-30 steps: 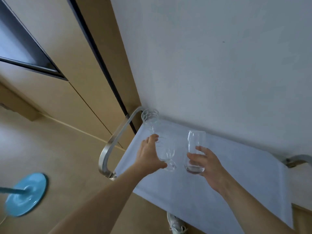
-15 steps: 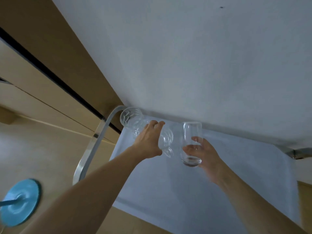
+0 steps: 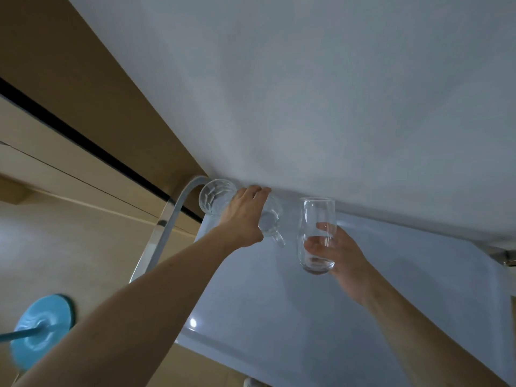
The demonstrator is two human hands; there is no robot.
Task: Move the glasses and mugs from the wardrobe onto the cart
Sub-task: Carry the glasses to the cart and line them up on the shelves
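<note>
My left hand grips a clear patterned glass mug and holds it tilted over the far left corner of the cart's white top. The mug's small handle shows just right of my palm. A tall smooth clear glass stands upright in my right hand, whose fingers curl round its lower half. It hangs a little above the cart top, right of the mug.
A curved metal cart handle runs along the cart's left end. A white wall rises directly behind the cart. Tan wardrobe panels stand at the left. A blue round mop base lies on the floor at the lower left.
Both hands have carried their glassware farther toward the back of the cart, near the wall. The mug in my left hand has tilted more onto its side.
</note>
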